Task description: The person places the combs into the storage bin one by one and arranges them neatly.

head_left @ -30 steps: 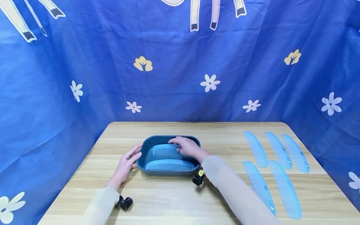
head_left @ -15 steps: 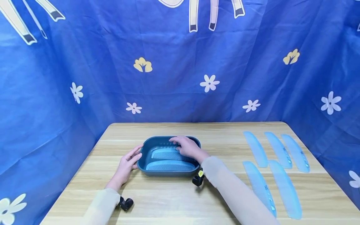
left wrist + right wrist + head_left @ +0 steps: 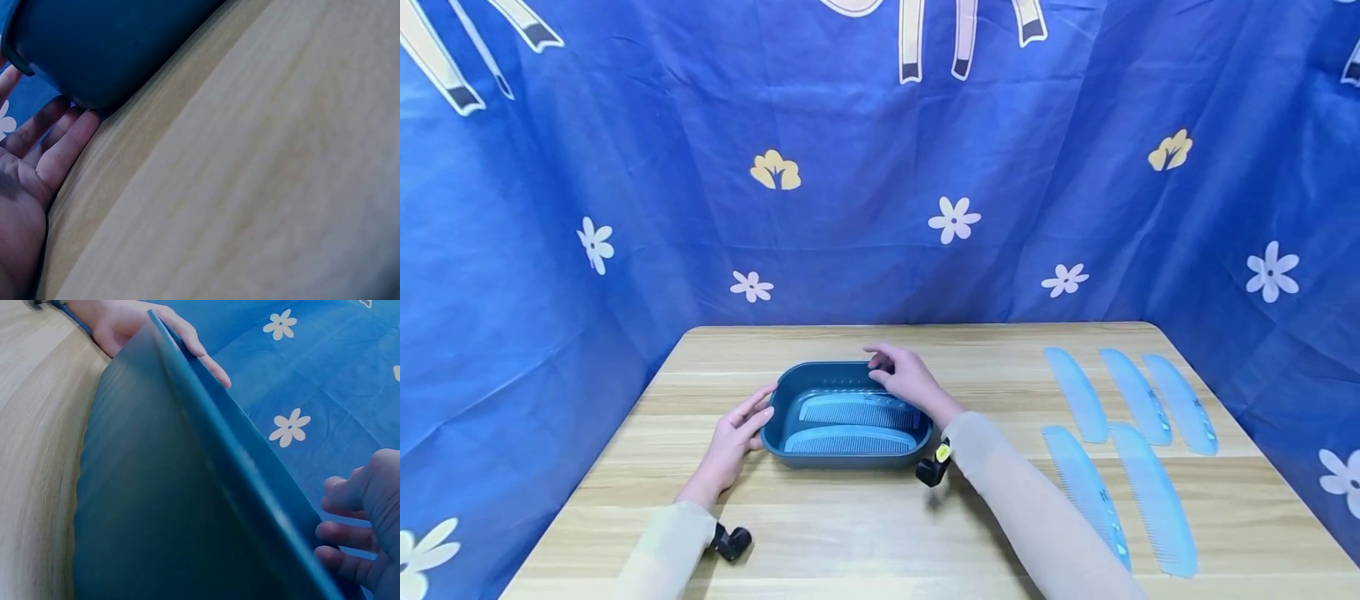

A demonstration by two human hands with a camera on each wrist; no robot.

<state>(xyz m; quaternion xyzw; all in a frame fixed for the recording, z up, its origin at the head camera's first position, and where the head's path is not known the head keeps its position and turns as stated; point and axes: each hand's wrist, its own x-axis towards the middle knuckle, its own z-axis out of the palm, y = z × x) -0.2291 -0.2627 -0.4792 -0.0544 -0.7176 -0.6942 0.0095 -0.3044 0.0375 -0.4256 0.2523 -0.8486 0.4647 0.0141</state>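
An oval dark teal plastic basket [image 3: 850,461] sits mid-table in the head view. Two light blue combs lie inside it, a near comb [image 3: 850,440] and a far comb [image 3: 857,411], both lengthwise with teeth toward the near side. My left hand [image 3: 736,435] touches the basket's left end; in the left wrist view its straight fingers [image 3: 67,145] lie against the outer wall. Over the basket's far right rim hovers my right hand [image 3: 910,379], fingers loosely bent and nothing seen between them. The right wrist view shows its fingers [image 3: 350,540] beyond the rim.
Several more light blue combs lie in two rows at the table's right, among them a back comb [image 3: 1077,396] and a front comb [image 3: 1153,500]. A blue patterned cloth [image 3: 850,250] hangs around the wooden table [image 3: 820,533].
My right hand has come up and away from the far comb, toward the back right rim. That comb has shifted slightly nearer the other one. The left hand stays at the basket.
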